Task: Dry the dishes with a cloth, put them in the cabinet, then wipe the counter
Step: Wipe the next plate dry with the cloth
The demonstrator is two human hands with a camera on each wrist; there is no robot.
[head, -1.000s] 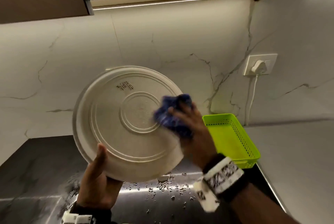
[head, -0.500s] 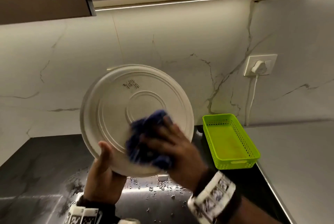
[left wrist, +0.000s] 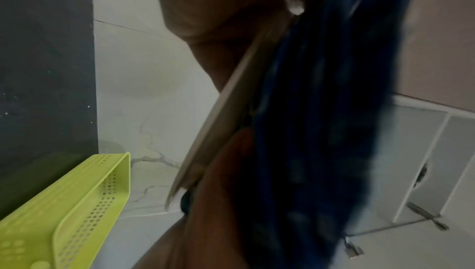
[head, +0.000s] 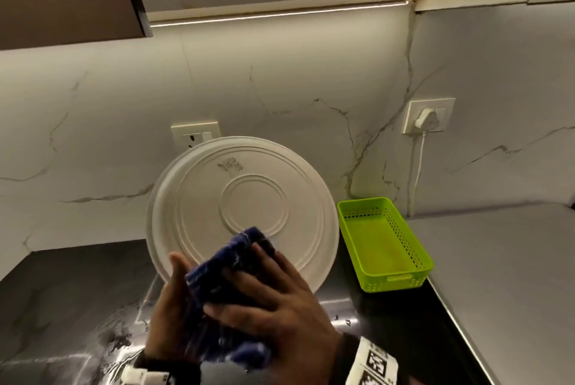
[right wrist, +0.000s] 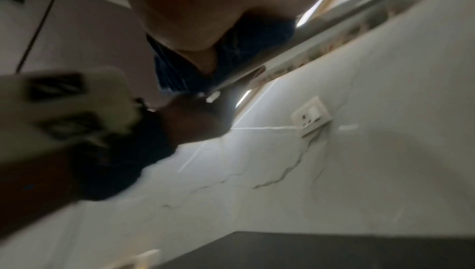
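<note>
At lower centre of the head view, a blue cloth [head: 231, 272] is pressed by the right hand [head: 273, 300] against the plate [head: 245, 207], underside facing the camera (fingers spread flat). Its lower-left rim is gripped by the left hand [head: 174, 307]; unwiped plate lies up-frame. Behind sit the green basket [head: 384, 238] and wall.

Head view looks down from above; wrist views close, blurred; all share plate [head: 249, 198].
</note>
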